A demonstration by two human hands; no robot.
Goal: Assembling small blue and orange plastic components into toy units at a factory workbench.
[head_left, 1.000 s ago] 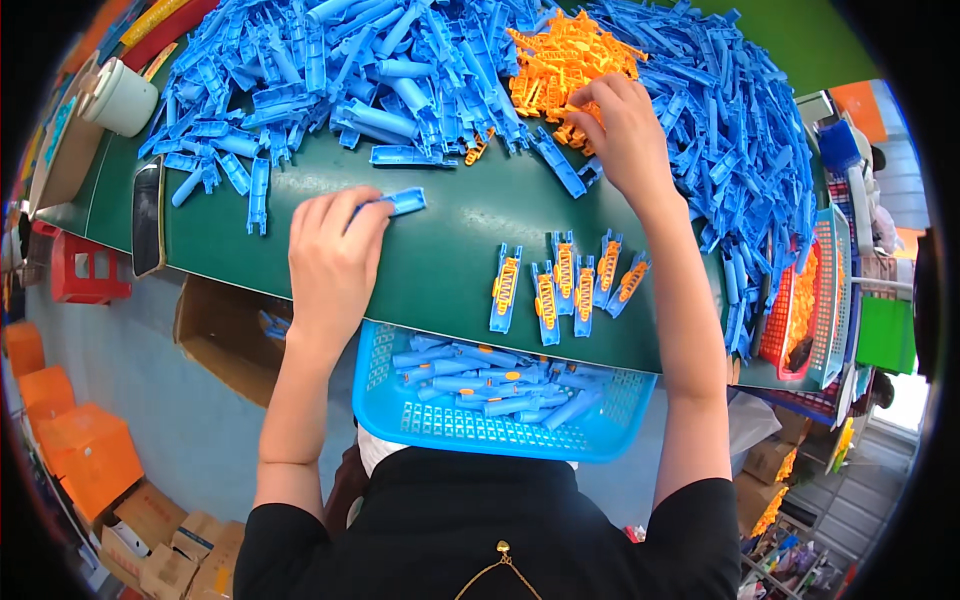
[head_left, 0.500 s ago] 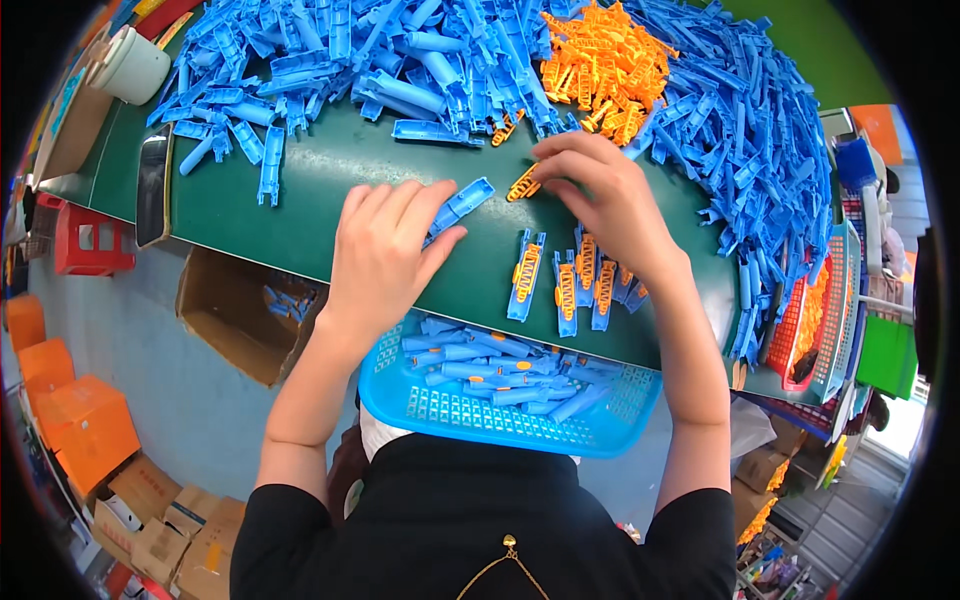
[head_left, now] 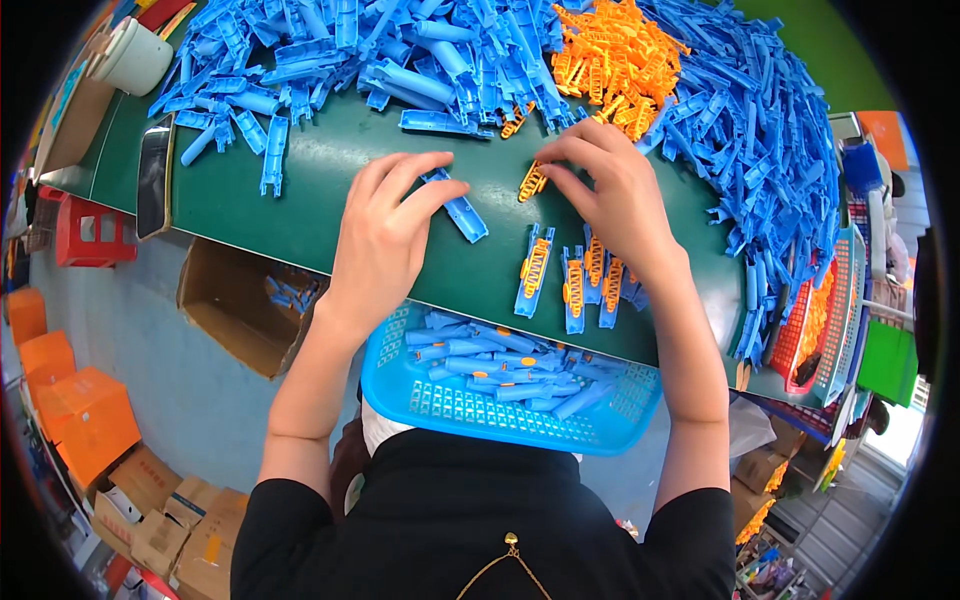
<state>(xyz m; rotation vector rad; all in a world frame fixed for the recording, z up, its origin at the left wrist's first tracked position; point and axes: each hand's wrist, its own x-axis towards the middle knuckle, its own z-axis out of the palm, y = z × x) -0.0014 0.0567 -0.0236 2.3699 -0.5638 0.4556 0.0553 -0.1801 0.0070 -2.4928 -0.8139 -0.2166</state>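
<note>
Nearest to us, at six o'clock, a bright-blue perforated plastic basket (head_left: 480, 428) holds many closed blue plastic tubes (head_left: 490, 365), which seem finished. At three o'clock, several open blue plastic half-shells (head_left: 534, 272) with orange ribbed inserts (head_left: 573, 290) look half done to us. Farther, at twelve o'clock, our left hand (head_left: 385, 215) pinches one blue trough-shaped plastic shell (head_left: 464, 212) by its end; it looks hollow, without any insert. At one o'clock, our right hand (head_left: 615, 195) pinches one orange ribbed strip (head_left: 531, 182), apart from this shell. Beyond, the orange heap (head_left: 610, 55) at one o'clock and blue heaps (head_left: 415, 78) at eleven and two suggest much remains.
</note>
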